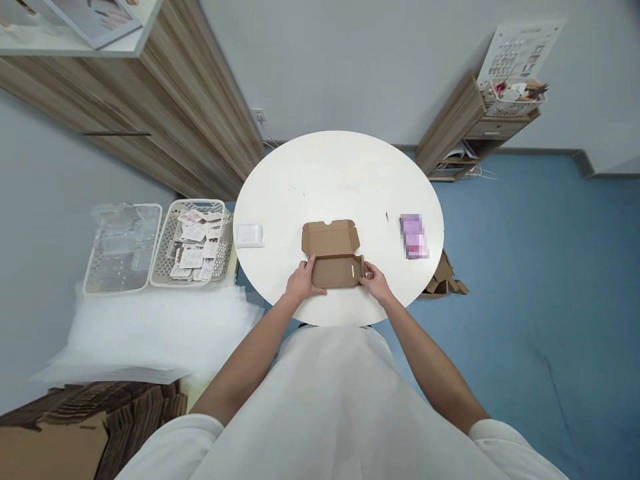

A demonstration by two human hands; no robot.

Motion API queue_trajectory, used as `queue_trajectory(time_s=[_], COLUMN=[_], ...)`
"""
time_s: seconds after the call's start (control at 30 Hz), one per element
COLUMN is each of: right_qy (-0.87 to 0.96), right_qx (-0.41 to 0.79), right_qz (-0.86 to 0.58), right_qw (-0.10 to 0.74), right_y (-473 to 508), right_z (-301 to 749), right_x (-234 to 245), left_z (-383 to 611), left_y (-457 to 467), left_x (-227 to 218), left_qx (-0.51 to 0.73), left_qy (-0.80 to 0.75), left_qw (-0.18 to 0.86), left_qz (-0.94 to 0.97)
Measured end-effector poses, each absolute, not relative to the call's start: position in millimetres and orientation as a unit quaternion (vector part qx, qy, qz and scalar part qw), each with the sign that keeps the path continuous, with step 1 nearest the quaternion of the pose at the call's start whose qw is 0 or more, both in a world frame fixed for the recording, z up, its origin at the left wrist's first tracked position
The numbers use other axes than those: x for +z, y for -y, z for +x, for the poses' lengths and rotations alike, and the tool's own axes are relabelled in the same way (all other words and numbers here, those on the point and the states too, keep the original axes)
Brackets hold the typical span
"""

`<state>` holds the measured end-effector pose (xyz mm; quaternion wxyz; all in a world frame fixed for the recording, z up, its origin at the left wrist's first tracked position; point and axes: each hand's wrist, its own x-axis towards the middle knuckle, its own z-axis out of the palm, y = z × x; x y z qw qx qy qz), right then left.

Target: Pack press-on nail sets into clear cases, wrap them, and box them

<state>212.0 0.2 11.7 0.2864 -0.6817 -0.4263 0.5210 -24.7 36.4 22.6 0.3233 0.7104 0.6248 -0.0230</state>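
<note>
A brown cardboard box (333, 272) lies on the white oval table (340, 173) near its front edge. Its lid is folded back flat, away from me, and a small white slot or mark shows at the right of its base. My left hand (301, 281) grips the box's left end, with one finger along the side and the thumb at the front edge. At the opposite end, my right hand (376, 283) pinches the right side flap, which stands upright.
On the table are a white packet (249, 235) at left and a blurred purple packet (413, 237) at right. Left of the table stand a basket of cards (193, 247), a basket of clear plastic (123, 250), white sheets (155, 327) and stacked cardboard (55, 447). Cardboard pieces (443, 277) lie lower right.
</note>
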Motion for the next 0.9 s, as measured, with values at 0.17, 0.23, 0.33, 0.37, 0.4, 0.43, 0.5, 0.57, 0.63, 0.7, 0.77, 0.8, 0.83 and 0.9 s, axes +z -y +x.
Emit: queue_trajectory(time_s=[0.17, 0.23, 0.33, 0.37, 0.4, 0.43, 0.5, 0.57, 0.63, 0.7, 0.77, 0.8, 0.83, 0.9], right_qy=[0.457, 0.459, 0.477, 0.489, 0.502, 0.513, 0.528, 0.538, 0.549, 0.557, 0.556, 0.551, 0.544, 0.525], right_qx=[0.520, 0.495, 0.434, 0.413, 0.394, 0.378, 0.354, 0.330, 0.300, 0.271, 0.255, 0.255, 0.258, 0.268], right_qz=[-0.672, -0.697, -0.742, -0.750, -0.757, -0.761, -0.767, -0.774, -0.780, -0.785, -0.791, -0.795, -0.799, -0.808], right_qw=[0.264, 0.243, 0.186, 0.164, 0.143, 0.124, 0.087, 0.051, 0.019, -0.006, -0.018, -0.020, -0.017, -0.003], right_y=[-6.7, -8.8, -12.5, -13.7, -14.7, -15.5, -16.4, -16.8, -17.0, -17.0, -16.1, -14.9, -13.0, -6.7], right_z=[203.1, 201.8, 200.5, 199.9, 199.1, 198.0, 194.8, 190.4, 185.3, 180.6, 177.1, 176.1, 175.6, 176.3], right_x=[17.4, 15.5, 12.1, 11.5, 11.3, 11.4, 12.3, 13.2, 13.7, 13.8, 13.9, 14.1, 14.4, 15.3], left_z=[-18.4, -16.2, -15.0, -15.5, -16.5, -18.0, -21.8, -26.0, -29.2, -30.8, -30.9, -30.7, -30.5, -30.2], left_y=[-35.6, -35.3, -34.9, -34.4, -33.5, -32.1, -27.3, -19.9, -10.9, -2.1, 5.1, 7.9, 10.3, 13.9], left_x=[20.9, 21.8, 23.8, 24.3, 24.4, 24.2, 22.2, 18.1, 12.3, 6.3, 1.5, 0.0, -0.9, -0.8], left_qx=[-0.014, -0.021, -0.029, -0.026, -0.019, -0.009, 0.023, 0.073, 0.125, 0.166, 0.197, 0.210, 0.221, 0.236], left_qy=[-0.624, -0.623, -0.622, -0.620, -0.618, -0.617, -0.612, -0.608, -0.606, -0.613, -0.615, -0.614, -0.614, -0.617], left_qw=[0.316, 0.318, 0.319, 0.321, 0.324, 0.328, 0.341, 0.356, 0.376, 0.409, 0.449, 0.466, 0.478, 0.492], left_qz=[0.714, 0.714, 0.714, 0.715, 0.716, 0.716, 0.713, 0.706, 0.689, 0.655, 0.618, 0.602, 0.588, 0.566])
